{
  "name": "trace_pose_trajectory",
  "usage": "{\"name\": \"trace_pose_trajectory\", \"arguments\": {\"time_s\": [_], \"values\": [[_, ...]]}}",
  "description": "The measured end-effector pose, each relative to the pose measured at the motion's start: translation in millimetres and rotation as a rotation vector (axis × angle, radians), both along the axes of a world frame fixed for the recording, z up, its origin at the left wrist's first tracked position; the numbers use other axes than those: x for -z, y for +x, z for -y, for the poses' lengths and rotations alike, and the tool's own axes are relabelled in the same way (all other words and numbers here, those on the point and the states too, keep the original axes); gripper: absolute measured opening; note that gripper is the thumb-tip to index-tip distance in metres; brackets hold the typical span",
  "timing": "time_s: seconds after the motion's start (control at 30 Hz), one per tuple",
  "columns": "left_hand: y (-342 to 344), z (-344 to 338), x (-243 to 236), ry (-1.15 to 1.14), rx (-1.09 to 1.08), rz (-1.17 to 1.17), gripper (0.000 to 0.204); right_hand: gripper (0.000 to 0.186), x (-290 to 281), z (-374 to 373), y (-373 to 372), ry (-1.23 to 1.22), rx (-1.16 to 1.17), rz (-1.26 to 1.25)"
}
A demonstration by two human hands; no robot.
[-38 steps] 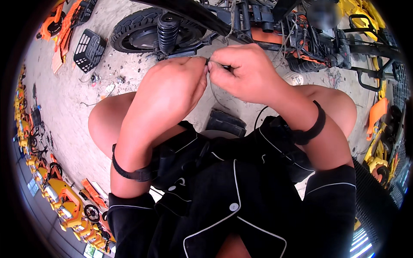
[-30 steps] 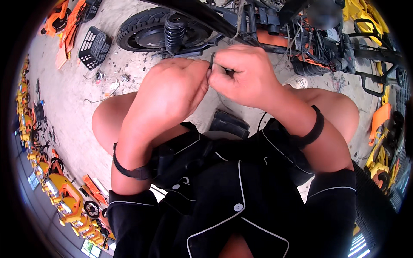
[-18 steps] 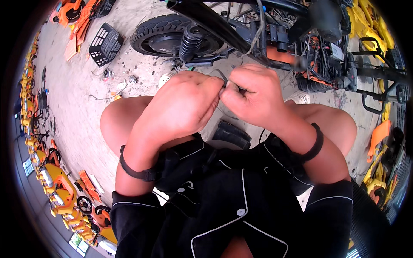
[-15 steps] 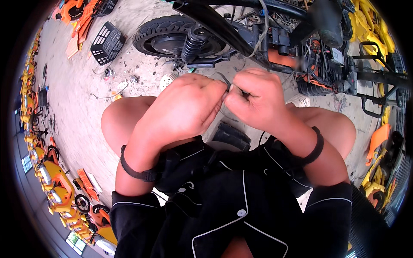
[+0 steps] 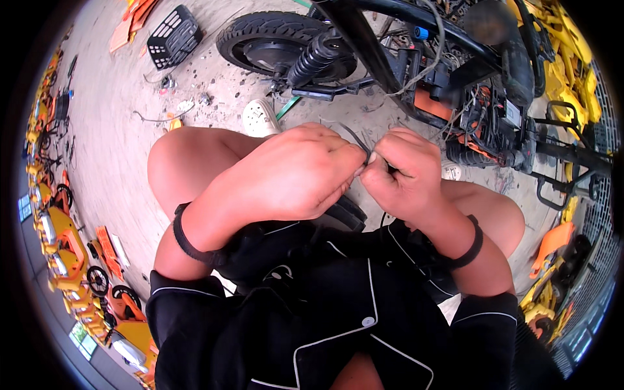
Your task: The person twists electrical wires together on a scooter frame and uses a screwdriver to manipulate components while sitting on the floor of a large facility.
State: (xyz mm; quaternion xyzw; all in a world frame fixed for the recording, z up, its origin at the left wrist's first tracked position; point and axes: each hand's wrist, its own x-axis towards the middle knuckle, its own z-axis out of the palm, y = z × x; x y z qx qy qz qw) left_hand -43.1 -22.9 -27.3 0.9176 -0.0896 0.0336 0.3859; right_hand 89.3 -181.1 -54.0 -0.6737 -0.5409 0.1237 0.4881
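Observation:
My left hand [image 5: 305, 170] and my right hand [image 5: 403, 166] meet over my lap, both closed with fingertips pinched on a thin dark grey cable [image 5: 354, 136]. A loop of it rises between and behind my fingers; the part inside the pinch is mostly hidden. A dark flat piece [image 5: 344, 211] lies on the floor below my hands, partly covered by them.
A stripped scooter frame [image 5: 383, 62] with rear wheel [image 5: 237, 45], shock [image 5: 312, 58] and wiring stands ahead. A black basket [image 5: 174, 36], orange panels [image 5: 130, 23] and scraps lie on the concrete floor [image 5: 110, 162]. Yellow scooters [image 5: 62, 240] line the left; yellow bodywork [image 5: 565, 58] the right.
Both hands have moved right and a little downward in the view, still pinching the cable. The surroundings have shifted with my head, showing more of my shoe.

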Motion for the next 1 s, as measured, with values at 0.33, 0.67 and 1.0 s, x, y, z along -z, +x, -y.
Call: {"name": "trace_pose_trajectory", "arguments": {"time_s": [0.33, 0.67, 1.0], "values": [[-5.6, 7.4, -2.8, -0.039, 0.012, 0.011, 0.013, 0.025, -1.3, 6.0, -2.5, 0.009, -0.027, -0.044], [-8.7, 5.6, 2.5, -0.122, 0.095, -0.012, 0.010, 0.024, 5.5, 12.2, -7.5, -0.043, -0.041, -0.160], [-14.8, 10.9, -2.7, -0.150, 0.125, -0.041, 0.015, 0.020, -0.5, 20.0, -8.7, -0.058, -0.062, -0.201]]}}
